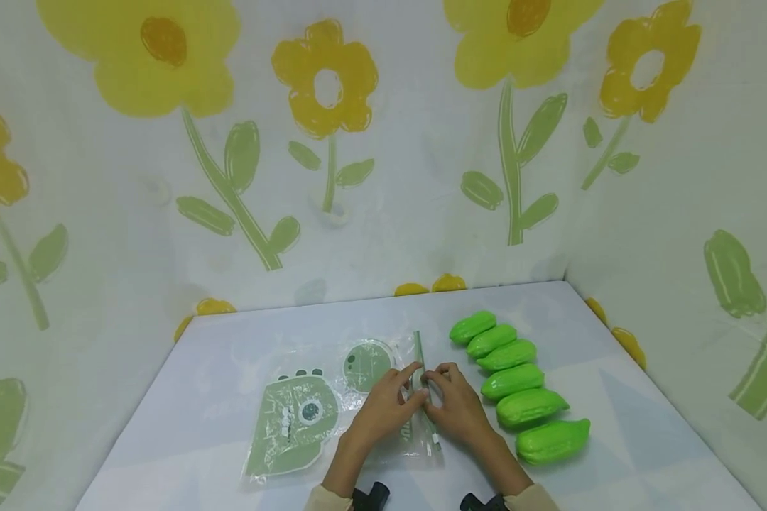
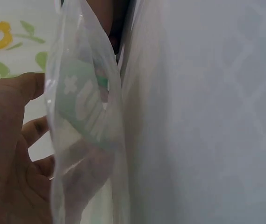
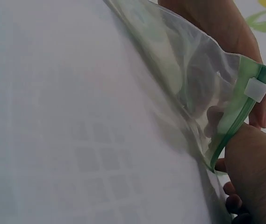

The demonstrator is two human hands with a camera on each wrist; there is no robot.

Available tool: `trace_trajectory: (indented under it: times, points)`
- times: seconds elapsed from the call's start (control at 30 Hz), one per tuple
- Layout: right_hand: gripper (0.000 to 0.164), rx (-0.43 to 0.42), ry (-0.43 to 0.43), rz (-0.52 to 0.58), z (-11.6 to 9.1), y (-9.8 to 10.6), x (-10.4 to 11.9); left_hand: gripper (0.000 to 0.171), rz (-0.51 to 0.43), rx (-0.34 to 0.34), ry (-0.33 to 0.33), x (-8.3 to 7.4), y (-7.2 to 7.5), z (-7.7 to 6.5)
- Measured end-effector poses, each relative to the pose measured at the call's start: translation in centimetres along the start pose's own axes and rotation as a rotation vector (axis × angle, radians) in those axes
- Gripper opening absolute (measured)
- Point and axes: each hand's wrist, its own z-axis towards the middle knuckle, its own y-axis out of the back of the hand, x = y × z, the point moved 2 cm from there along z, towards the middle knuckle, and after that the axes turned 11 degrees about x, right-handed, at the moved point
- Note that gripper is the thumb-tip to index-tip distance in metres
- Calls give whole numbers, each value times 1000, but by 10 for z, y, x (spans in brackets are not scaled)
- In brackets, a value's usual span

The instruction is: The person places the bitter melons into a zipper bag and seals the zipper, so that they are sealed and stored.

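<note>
A clear zip bag (image 1: pixel 297 426) with a pale green cartoon print lies flat on the table, its green zip strip (image 1: pixel 418 344) along the right side. At the middle of that strip my left hand (image 1: pixel 383 404) pinches one edge of the bag's mouth with thumb and fingers. Opposite it, my right hand (image 1: pixel 458 410) holds the other edge with curled fingers, and a small gap shows between the edges. A white slider (image 3: pixel 256 89) sits near one end of the strip in the right wrist view. Some fingertips are hidden by the bag.
Several bright green, ridged, elongated vegetable-like pieces (image 1: pixel 513 382) lie in a slanting row right of my right hand. The white table (image 1: pixel 185 419) meets flower-printed cloth walls (image 1: pixel 409 177) at its back and sides. Dark wrist-worn devices (image 1: pixel 372 495) show at the bottom edge.
</note>
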Motion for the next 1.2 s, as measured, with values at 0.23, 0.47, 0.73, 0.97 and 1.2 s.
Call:
trace_trajectory:
  times: [0.23, 0.47, 0.73, 0.97, 1.2]
  points:
    - [35, -8, -1, -4, 1, 0, 1, 54, 23, 9, 30, 3, -1, 9]
    - [35, -4, -13, 3, 3, 1, 2, 47, -8, -6, 30, 4, -1, 10]
    - [38, 0, -5, 4, 2, 0, 1, 43, -28, -6, 29, 6, -1, 8]
    - [45, 5, 6, 12, 1, 0, 0, 45, -27, -6, 50, 6, 8, 6]
    - [49, 36, -15, 49, 0, 2, 0, 33, 51, -37, 48, 0, 26, 0]
